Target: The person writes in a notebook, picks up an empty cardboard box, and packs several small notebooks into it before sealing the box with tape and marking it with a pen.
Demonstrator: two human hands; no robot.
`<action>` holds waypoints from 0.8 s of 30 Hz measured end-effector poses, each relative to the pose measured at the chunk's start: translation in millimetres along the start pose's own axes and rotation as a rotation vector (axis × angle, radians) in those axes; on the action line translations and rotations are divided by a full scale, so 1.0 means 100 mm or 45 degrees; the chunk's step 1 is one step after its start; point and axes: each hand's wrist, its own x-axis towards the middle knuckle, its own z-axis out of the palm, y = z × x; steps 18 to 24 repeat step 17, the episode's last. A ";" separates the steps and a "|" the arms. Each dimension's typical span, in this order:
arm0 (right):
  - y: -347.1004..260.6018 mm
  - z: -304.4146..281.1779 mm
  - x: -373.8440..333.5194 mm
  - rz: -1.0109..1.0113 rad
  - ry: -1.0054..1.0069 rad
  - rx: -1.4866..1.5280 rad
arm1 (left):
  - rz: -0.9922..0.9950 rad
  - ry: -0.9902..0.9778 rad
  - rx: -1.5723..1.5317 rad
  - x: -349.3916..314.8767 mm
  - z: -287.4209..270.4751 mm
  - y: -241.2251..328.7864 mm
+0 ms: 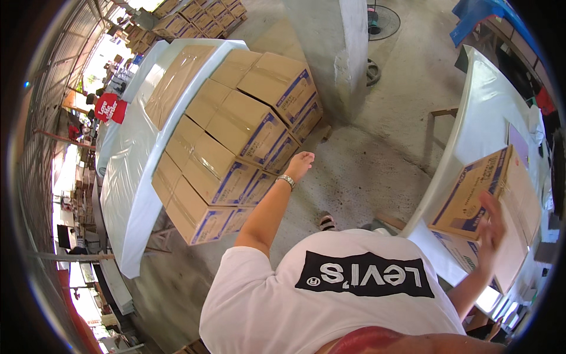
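Observation:
My left hand (302, 165), with a metal watch (285, 181) at its wrist, is held out in front of a stack of sealed cardboard cartons (206, 159). Its fingers are curled in and nothing shows in them. On the right, my right hand (490, 230) is slightly blurred, with fingers stretched out against or just over a cardboard carton (471, 197). Whether it touches that carton I cannot tell. This carton has blue printed bands and sits tilted over a second cardboard box (514, 221) on a white-covered table (454, 159).
Left of the stack stands a long table (132, 194) under clear plastic sheeting. A concrete pillar (330, 53) rises behind the cartons, with a standing fan (380, 23) beyond it. More cartons (200, 17) are piled far back. My foot (327, 222) shows on the concrete floor (365, 171).

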 end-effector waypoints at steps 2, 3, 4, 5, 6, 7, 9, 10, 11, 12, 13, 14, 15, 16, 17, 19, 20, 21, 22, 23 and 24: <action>-0.04 0.55 0.36 0.039 -0.195 0.008 | -0.024 0.006 0.029 0.23 -0.30 0.07; -0.05 0.76 0.51 0.091 -0.218 0.100 | -0.039 0.013 0.037 0.37 -0.41 0.08; -0.05 0.96 0.66 0.144 -0.238 0.192 | -0.062 -0.002 -0.005 0.53 -0.51 0.11; -0.03 1.15 0.83 0.182 -0.280 0.289 | -0.013 0.031 0.006 0.70 -0.64 0.01; 0.01 1.33 1.01 0.248 -0.302 0.343 | 0.030 0.067 0.016 0.89 -0.78 -0.15; 0.11 1.49 1.18 0.322 -0.312 0.397 | 0.076 0.091 0.035 1.06 -0.88 -0.21; 0.42 1.91 1.52 0.425 -0.274 0.484 | 0.123 0.205 0.180 1.39 -1.02 -0.11; 0.59 2.16 1.71 0.448 -0.246 0.517 | 0.174 0.233 0.267 1.56 -1.14 -0.05; 0.73 2.42 1.89 0.461 -0.269 0.424 | 0.212 0.248 0.358 1.68 -1.23 -0.04; 0.84 2.70 2.09 0.468 -0.302 0.330 | 0.095 0.268 0.214 1.86 -1.33 0.01; 0.94 3.01 2.33 0.435 -0.392 0.329 | 0.110 0.315 0.232 2.08 -1.46 0.05; 1.05 3.34 2.52 0.412 -0.491 0.340 | 0.111 0.364 0.261 2.26 -1.61 0.06; 1.10 3.65 2.71 0.387 -0.605 0.380 | 0.115 0.411 0.294 2.41 -1.72 0.07; 1.14 3.96 2.92 0.354 -0.698 0.420 | 0.100 0.418 0.294 2.58 -1.81 0.21; 1.12 4.26 3.13 0.327 -0.773 0.455 | 0.095 0.427 0.289 2.77 -1.89 0.40; 1.12 4.26 3.13 0.327 -0.773 0.455 | 0.095 0.427 0.289 2.77 -1.89 0.40; 1.12 4.26 3.13 0.327 -0.773 0.455 | 0.095 0.427 0.289 2.77 -1.89 0.40; 1.12 4.26 3.13 0.327 -0.773 0.455 | 0.095 0.427 0.289 2.77 -1.89 0.40; 1.12 4.26 3.13 0.327 -0.773 0.455 | 0.095 0.427 0.289 2.77 -1.89 0.40; 1.12 4.26 3.13 0.327 -0.773 0.455 | 0.095 0.427 0.289 2.77 -1.89 0.40; 1.12 4.26 3.13 0.327 -0.773 0.455 | 0.095 0.427 0.289 2.77 -1.89 0.40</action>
